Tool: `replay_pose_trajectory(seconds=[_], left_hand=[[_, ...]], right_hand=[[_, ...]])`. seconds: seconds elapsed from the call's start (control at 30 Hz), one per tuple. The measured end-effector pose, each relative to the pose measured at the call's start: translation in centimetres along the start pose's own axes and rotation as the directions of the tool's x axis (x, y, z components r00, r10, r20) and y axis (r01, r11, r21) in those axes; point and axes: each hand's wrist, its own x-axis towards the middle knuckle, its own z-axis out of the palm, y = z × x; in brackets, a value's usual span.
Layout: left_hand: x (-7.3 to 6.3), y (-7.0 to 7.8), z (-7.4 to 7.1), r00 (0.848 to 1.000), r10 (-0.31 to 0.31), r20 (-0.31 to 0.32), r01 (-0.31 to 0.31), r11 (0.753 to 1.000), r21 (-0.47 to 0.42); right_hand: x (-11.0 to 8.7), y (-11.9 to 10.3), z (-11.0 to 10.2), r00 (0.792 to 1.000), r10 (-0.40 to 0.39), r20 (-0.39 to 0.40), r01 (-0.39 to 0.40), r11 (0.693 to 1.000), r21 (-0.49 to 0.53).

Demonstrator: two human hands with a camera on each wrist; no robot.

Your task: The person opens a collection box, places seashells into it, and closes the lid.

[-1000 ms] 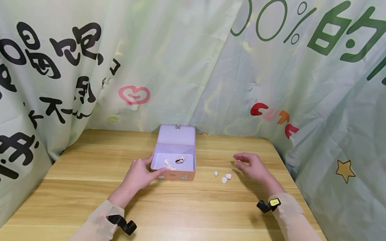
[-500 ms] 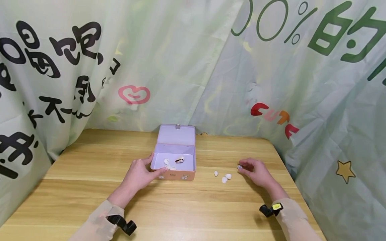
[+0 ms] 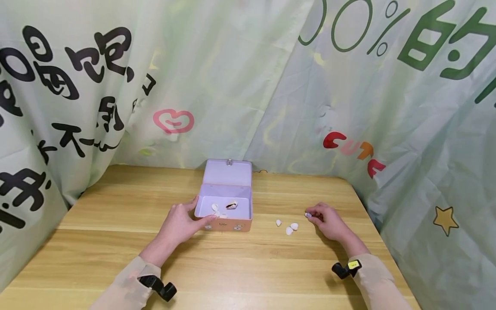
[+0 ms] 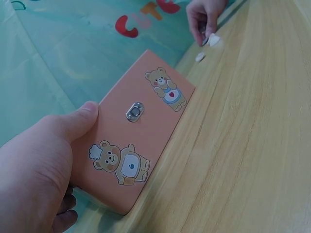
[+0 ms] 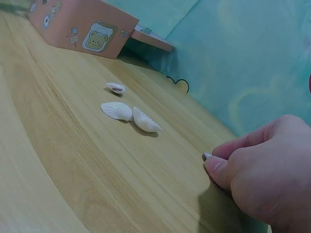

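A small tin box (image 3: pixel 243 225), lilac inside and orange-pink outside with bear pictures, stands with its lid (image 3: pixel 227 172) raised. My left hand (image 3: pixel 180 224) grips its left side, thumb over the front wall and fingers along the side. Inside lie several pale shells (image 3: pixel 215 207) and a brown-and-white piece (image 3: pixel 231 206). To the right, my right hand (image 3: pixel 328 221) pinches a small whitish shell (image 5: pixel 207 155) between thumb and fingers, low over the table; most of it is hidden. Between box and right hand lie white ribbed shells (image 5: pixel 116 110), (image 5: pixel 146 120) and a smaller shell (image 5: pixel 116 88).
The wooden table (image 3: pixel 232 271) ends at a hanging printed curtain (image 3: pixel 217 86) behind and on both sides. The raised lid stands close to the curtain. A black wrist camera (image 3: pixel 156 287) sits on the left sleeve, another camera (image 3: pixel 346 269) on the right.
My right hand has moved slightly right and down, its fingers closing from spread to a pinch on the small shell. The left hand and the box stay in place.
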Motion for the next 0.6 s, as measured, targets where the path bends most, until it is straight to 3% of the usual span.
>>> replay_pose_trajectory(seconds=[0.23,0.43,0.6], left_hand=[[-0.1,0.0,0.0,1.0,-0.012,0.01,0.012,1.0,0.005],[-0.1,0.1,-0.1,1.0,-0.009,0.012,0.009,1.0,0.003],[-0.1,0.0,-0.1,1.0,-0.007,0.009,0.007,1.0,-0.002]], right_hand=[[0.3,-0.4,-0.1,0.999,0.024,0.034,-0.024,1.0,-0.011],[0.7,-1.5,-0.3,0.996,0.073,0.048,-0.076,0.995,0.065],[1.6,-3.2,-0.5,0.996,0.067,0.066,-0.073,0.993,0.091]])
